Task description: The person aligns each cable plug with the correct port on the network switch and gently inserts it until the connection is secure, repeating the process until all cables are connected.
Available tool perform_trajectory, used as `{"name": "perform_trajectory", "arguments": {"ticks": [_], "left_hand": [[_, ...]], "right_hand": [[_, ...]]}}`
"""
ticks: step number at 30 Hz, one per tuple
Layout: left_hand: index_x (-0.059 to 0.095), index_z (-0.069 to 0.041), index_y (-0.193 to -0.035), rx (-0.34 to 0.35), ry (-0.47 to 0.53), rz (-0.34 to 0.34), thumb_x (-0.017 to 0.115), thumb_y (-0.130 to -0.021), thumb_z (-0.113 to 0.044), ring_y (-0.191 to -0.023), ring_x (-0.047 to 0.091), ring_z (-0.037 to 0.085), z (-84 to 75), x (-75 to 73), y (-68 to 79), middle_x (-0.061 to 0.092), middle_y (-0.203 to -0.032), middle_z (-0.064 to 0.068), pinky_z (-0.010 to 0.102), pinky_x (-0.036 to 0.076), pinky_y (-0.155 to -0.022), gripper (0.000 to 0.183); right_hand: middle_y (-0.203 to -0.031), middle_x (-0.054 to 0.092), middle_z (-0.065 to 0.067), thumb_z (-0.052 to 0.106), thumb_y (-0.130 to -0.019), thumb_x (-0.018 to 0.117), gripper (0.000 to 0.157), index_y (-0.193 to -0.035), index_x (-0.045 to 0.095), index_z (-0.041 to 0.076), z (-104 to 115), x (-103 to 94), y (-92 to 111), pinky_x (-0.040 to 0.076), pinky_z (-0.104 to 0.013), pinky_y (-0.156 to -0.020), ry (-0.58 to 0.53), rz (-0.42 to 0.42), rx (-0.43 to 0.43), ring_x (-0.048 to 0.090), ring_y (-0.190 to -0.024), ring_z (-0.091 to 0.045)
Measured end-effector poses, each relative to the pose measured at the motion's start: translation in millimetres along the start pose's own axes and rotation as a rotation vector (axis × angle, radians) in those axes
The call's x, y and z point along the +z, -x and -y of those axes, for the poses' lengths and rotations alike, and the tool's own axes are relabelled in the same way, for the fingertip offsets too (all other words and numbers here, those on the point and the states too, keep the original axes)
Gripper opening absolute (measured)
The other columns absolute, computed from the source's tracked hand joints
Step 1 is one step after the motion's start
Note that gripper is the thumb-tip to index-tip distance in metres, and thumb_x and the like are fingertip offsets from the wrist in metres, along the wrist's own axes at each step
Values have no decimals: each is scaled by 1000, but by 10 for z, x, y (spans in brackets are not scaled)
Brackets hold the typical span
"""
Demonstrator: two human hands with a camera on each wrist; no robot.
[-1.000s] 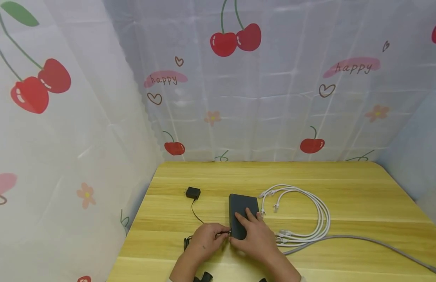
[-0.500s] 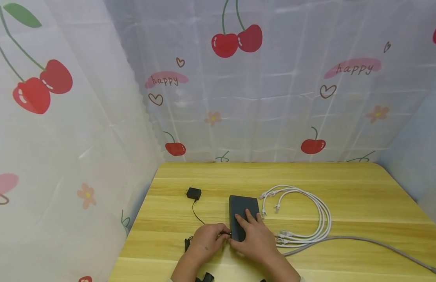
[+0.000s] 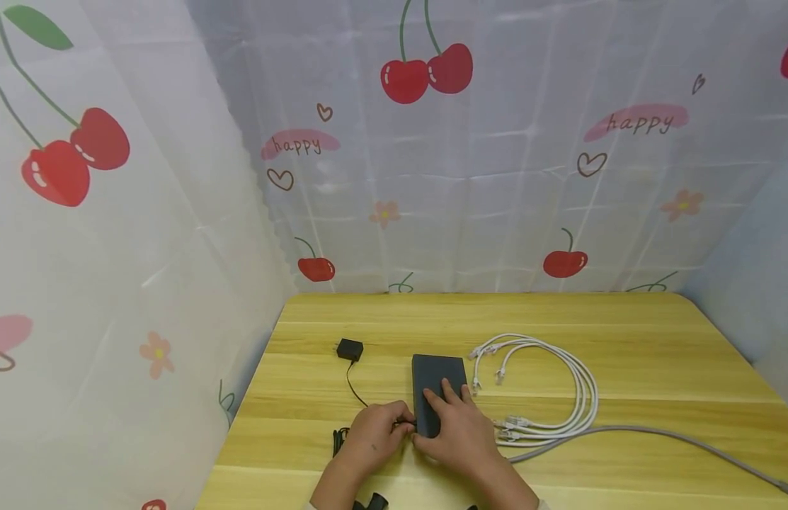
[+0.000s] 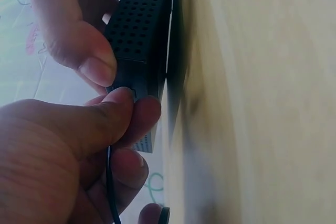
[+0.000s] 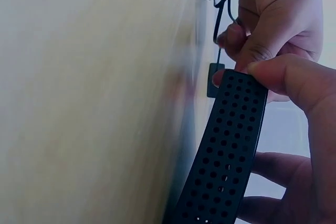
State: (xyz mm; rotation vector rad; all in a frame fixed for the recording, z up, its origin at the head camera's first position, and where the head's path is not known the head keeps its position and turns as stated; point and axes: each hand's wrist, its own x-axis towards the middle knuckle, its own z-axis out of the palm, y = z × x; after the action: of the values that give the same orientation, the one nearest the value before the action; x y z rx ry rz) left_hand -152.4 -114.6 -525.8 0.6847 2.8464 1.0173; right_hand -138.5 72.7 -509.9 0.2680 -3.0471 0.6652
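Pinching a thin black cable [image 4: 111, 182] beside the dark box [image 3: 435, 374], lower centre of the head view: left hand [image 3: 378, 433], thumb against curled fingers. Resting across the box top: right hand [image 3: 460, 428], fingers spread. Possible faults: crooked pressure bending the cable's hidden tip; light right-hand pressure letting the box skid.

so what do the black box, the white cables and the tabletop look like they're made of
Black box: probably plastic, though coated metal is possible; its top looks smooth and matte, and a side has rows of round holes. White cables: likely flexible plastic jackets, smooth, bending in even curves. Tabletop: wood or wood-look laminate with a slight sheen, judging by the yellowish grain; can't tell which.
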Motion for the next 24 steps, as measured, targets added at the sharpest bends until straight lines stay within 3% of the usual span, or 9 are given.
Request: {"name": "perform_trajectory", "arguments": {"ticks": [14, 24], "left_hand": [[69, -25, -86, 46, -8, -32, 76, -88, -19, -68, 57, -5, 10, 8, -17, 70, -81, -17, 19, 46, -60, 9], [74, -24, -94, -31, 1, 14, 75, -89, -21, -76, 63, -3, 19, 6, -8, 71, -84, -18, 23, 51, -67, 6]], "right_hand": [[-149, 48, -20, 63, -72, 75, 78, -139, 62, 25, 19, 12, -20, 54, -62, -68, 29, 7, -18, 40, -134, -56], [-149, 48, -20, 65, -71, 75, 80, -137, 63, 23, 12, 32, -36, 53, -64, -70, 58, 32, -27, 38, -135, -56]]}}
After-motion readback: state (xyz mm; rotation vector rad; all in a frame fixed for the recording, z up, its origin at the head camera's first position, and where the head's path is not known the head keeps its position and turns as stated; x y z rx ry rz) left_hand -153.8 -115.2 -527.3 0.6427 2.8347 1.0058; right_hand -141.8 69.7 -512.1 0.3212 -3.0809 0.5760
